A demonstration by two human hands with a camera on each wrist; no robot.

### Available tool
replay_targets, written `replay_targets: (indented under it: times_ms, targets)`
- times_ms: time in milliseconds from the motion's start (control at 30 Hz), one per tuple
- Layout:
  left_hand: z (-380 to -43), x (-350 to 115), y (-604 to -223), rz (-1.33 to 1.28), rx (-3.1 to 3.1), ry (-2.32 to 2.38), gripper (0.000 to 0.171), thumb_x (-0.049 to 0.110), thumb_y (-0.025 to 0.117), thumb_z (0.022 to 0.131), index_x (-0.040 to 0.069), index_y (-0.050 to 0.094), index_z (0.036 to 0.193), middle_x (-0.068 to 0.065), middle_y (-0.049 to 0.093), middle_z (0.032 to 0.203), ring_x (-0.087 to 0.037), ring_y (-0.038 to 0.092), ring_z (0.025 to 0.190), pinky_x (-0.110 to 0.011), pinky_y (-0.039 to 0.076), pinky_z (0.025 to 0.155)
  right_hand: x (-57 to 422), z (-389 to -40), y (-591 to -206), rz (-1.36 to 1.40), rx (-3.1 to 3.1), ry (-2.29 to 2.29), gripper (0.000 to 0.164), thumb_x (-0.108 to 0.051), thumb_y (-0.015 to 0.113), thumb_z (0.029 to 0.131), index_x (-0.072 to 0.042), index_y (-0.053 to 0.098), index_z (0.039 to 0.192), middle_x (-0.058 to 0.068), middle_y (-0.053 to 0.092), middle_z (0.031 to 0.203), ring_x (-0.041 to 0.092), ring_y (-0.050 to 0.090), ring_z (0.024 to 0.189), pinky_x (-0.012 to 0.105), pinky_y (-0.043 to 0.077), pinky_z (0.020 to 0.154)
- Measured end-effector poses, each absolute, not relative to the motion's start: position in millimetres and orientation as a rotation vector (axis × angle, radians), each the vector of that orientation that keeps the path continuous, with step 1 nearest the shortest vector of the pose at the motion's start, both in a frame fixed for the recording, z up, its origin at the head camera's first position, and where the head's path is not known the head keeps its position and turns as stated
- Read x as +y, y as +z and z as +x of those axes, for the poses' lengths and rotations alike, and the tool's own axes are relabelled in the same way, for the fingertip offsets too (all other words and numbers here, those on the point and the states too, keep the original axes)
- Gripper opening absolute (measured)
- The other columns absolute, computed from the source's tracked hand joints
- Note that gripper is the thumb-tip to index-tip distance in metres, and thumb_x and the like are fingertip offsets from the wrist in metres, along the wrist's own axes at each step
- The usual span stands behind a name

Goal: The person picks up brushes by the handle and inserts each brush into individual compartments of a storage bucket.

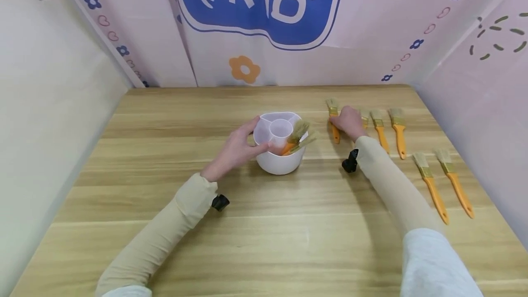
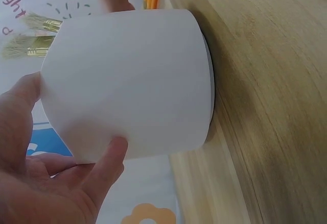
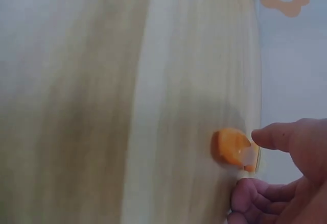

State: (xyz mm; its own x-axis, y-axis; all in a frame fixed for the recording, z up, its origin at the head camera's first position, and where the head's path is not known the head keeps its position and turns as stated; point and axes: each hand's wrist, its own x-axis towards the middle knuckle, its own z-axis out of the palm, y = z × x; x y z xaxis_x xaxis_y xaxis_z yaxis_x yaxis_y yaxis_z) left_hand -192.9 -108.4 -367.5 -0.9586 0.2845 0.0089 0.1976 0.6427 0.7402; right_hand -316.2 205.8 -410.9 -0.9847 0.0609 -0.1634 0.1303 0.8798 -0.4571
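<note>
The left hand point(image 1: 239, 145) grips the white container point(image 1: 278, 165), loaded brushes point(image 1: 300, 132) just to its right; the right hand point(image 1: 349, 122), thumb and fingers parted, is at an orange-handled brush point(image 1: 336, 135), whether pinched I cannot tell; spare brushes point(image 1: 398, 134) lie rightward.

Container point(image 1: 278, 165) by my left grip point(image 1: 237, 148): plain white. Brush point(image 1: 336, 135) at my right grip point(image 1: 349, 123): orange handle, brassy ferrule, straw-coloured bristles; the other brushes point(image 1: 399, 136) I see match it. Worktop point(image 1: 264, 242): light brown wood grain, paler and darker bands. My sleeves point(image 1: 152, 235): beige, whitish higher up. Wrist cameras point(image 1: 349, 161): black. Backdrop point(image 1: 371, 17): pale pinkish white, blue panel point(image 1: 235, 18) with white lettering, orange flower point(image 1: 237, 68) with white centre, rows of pink-outlined hearts point(image 1: 103, 20) and blue flowers point(image 1: 92, 2).
</note>
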Motion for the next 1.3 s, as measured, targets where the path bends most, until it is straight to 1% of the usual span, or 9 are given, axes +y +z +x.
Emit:
replay_targets:
  times_ms: [300,467,633,700,900,1067,1167,1233,1300]
  targets:
    - [-192.9,-109.5,-367.7,0.427,2.752,1.24,0.081,0.038,0.069,0.082,0.01,0.029,0.147,-0.007,0.032,0.153,-0.025,0.044,0.132,-0.044,0.041,0.108,199.4,-319.9,-406.2,0.135,2.889,-0.624,0.037,-0.033,0.054,0.089,-0.012,0.041,0.061,-0.002,0.034,0.054,0.017,0.04,0.053,0.027,0.033,0.051]
    - [-192.9,-107.6,-368.0,0.422,2.755,1.213,0.083,0.041,0.069,0.082,0.01,0.028,0.147,-0.006,0.032,0.152,-0.025,0.044,0.132,-0.043,0.039,0.109,200.7,-322.0,-407.8,0.145,2.88,-0.576,0.04,-0.035,0.054,0.091,-0.012,0.04,0.061,-0.003,0.033,0.052,0.015,0.039,0.05,0.026,0.033,0.048]
    - [-192.8,-107.4,-368.0,0.4,2.755,1.201,0.083,0.042,0.068,0.082,0.011,0.028,0.148,-0.007,0.034,0.152,-0.025,0.042,0.133,-0.045,0.036,0.112,200.9,-323.2,-407.3,0.148,2.885,-0.557,0.036,-0.03,0.052,0.091,-0.011,0.042,0.061,-0.002,0.035,0.051,0.017,0.042,0.051,0.028,0.036,0.049]
    - [-193.0,-108.1,-367.5,0.383,2.747,1.217,0.081,0.041,0.068,0.083,0.012,0.028,0.147,-0.007,0.036,0.151,-0.025,0.043,0.132,-0.046,0.037,0.111,199.7,-323.6,-405.4,0.146,2.891,-0.549,0.035,-0.028,0.051,0.09,-0.011,0.043,0.06,-0.002,0.035,0.051,0.017,0.043,0.051,0.028,0.037,0.051]
    - [-196.0,-112.0,-369.0,0.346,2.696,1.368,0.066,0.031,0.067,0.086,0.009,0.039,0.142,-0.01,0.044,0.145,-0.03,0.051,0.126,-0.047,0.043,0.105,200.4,-325.2,-404.5,0.131,2.9,-0.564,0.036,-0.024,0.05,0.09,-0.012,0.041,0.057,-0.003,0.033,0.049,0.015,0.041,0.047,0.027,0.036,0.05]
    - [-197.8,-113.1,-372.0,0.284,2.672,1.489,0.051,0.03,0.064,0.089,0.01,0.05,0.134,-0.01,0.055,0.132,-0.029,0.055,0.119,-0.042,0.052,0.094,204.8,-326.5,-409.0,0.138,2.888,-0.606,0.034,-0.023,0.05,0.088,-0.012,0.038,0.058,-0.004,0.03,0.048,0.013,0.037,0.046,0.024,0.033,0.047]
    - [-198.5,-113.0,-374.0,0.271,2.666,1.582,0.044,0.027,0.063,0.09,0.007,0.055,0.128,-0.012,0.059,0.126,-0.027,0.057,0.116,-0.038,0.055,0.088,206.9,-327.6,-410.7,0.147,2.863,-0.645,0.034,-0.023,0.05,0.088,-0.013,0.036,0.059,-0.004,0.029,0.049,0.012,0.036,0.046,0.023,0.032,0.044]
    - [-198.7,-113.1,-375.6,0.268,2.651,1.645,0.042,0.026,0.062,0.09,0.006,0.057,0.126,-0.013,0.061,0.123,-0.027,0.058,0.115,-0.036,0.056,0.086,207.8,-327.2,-410.5,0.149,2.853,-0.669,0.035,-0.023,0.051,0.089,-0.013,0.035,0.059,-0.004,0.028,0.05,0.012,0.036,0.046,0.022,0.032,0.043]
    - [-197.7,-113.8,-377.0,0.268,2.641,1.677,0.044,0.028,0.063,0.089,0.006,0.056,0.127,-0.012,0.06,0.124,-0.026,0.057,0.117,-0.037,0.055,0.089,208.9,-326.0,-409.6,0.145,2.848,-0.686,0.035,-0.023,0.052,0.088,-0.013,0.035,0.06,-0.004,0.029,0.051,0.013,0.036,0.047,0.022,0.033,0.044]
